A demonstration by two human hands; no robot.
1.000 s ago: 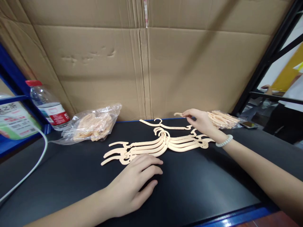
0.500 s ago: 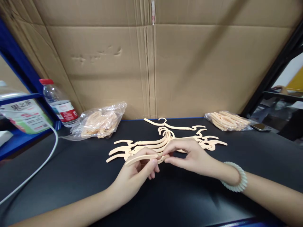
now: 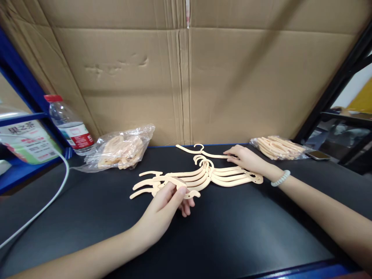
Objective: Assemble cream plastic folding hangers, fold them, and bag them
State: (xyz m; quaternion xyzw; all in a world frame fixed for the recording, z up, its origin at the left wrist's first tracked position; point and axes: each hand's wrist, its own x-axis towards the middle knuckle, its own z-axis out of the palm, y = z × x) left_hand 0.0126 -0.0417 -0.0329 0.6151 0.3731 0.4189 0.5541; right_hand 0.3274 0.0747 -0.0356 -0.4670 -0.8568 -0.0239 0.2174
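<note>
My left hand (image 3: 167, 203) pinches a loose, cream-coloured curved hanger arm (image 3: 177, 182) between thumb and fingers, above the near left of the hangers. Beneath it lies a row of several cream clothes hangers (image 3: 200, 178), hooks bunched at the middle and short curved arms at their left ends. My right hand (image 3: 247, 158) is farther back, its fingertips closed at the right end of a separate cream clothes hanger (image 3: 213, 154). That hand and wrist hide the right end of this hanger and part of the row's right side.
Clear plastic bags of cream hanger parts lie at left (image 3: 123, 151) and right (image 3: 280, 147), the right one beside a phone (image 3: 318, 155). A red-capped bottle (image 3: 71, 128) stands far left by a white cable (image 3: 55, 205). A cardboard wall (image 3: 130, 89) closes off the back.
My right hand has let go of the hanger arm and moved back and right to the rear hanger. My left hand keeps the arm, now turned, with its holed end showing.
</note>
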